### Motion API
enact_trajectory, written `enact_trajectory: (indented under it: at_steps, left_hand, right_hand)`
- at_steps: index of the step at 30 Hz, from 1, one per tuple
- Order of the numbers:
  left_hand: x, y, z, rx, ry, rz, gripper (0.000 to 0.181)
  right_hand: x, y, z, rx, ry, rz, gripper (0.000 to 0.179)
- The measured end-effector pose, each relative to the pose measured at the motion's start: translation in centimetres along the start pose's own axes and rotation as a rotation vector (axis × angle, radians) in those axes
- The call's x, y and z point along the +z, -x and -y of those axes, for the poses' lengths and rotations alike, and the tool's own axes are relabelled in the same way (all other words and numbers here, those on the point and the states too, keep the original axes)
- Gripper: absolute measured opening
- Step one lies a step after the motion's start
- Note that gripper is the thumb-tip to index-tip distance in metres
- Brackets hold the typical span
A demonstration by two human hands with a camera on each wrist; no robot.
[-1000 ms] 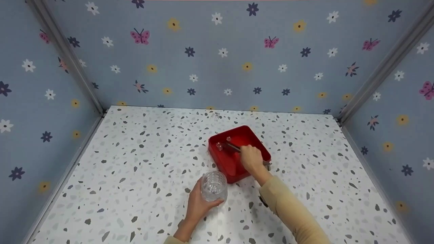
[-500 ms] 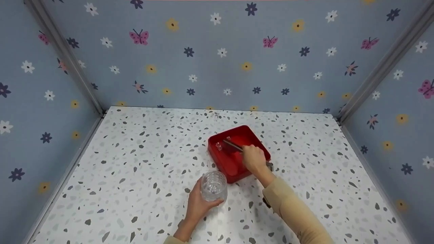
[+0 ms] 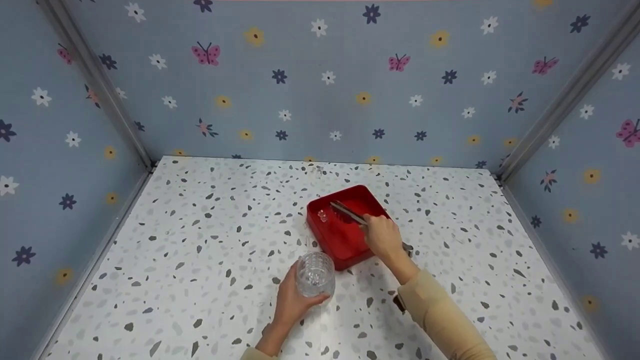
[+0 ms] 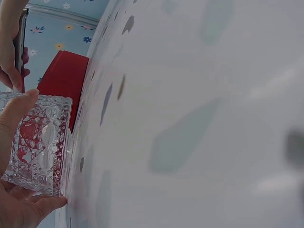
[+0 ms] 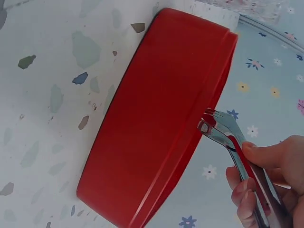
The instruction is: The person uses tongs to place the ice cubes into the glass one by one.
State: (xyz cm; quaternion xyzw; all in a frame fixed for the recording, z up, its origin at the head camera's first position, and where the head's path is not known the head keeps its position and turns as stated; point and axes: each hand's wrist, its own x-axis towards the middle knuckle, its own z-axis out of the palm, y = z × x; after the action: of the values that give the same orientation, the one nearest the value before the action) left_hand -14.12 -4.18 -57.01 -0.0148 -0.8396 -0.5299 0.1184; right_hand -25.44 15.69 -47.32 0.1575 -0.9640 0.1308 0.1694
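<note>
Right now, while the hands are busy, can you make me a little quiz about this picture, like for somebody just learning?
1. Multiple choice: which side's hand has the metal tongs?
A) left
B) right

2. Fill in the blank: a small clear piece lies inside the ____ tray.

3. True or false: the left hand is holding a clear patterned cup.

Key:
1. B, the right hand.
2. Red.
3. True.
</note>
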Motion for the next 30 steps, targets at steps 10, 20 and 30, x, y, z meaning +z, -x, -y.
enact_trajectory:
  at_steps: [10,20,30]
  left_hand:
    - [0.0,0.1,0.0,-0.013,0.002,-0.001,0.1]
    - [-0.1,-0.1,-0.2,-0.037,0.022,0.007,0.101]
    - [-0.1,-0.1,-0.1,-0.019,0.037,0.012,0.099]
  right_hand:
    - [-2.6,2.0,0.5,-0.059,-0.036,-0.062,0.009]
    - [-4.7,4.3,1.1,-0.162,-0.08,-0.163,0.012]
    - [-6.4,6.6,2.1,-0.227,-0.089,-0.194,0.02]
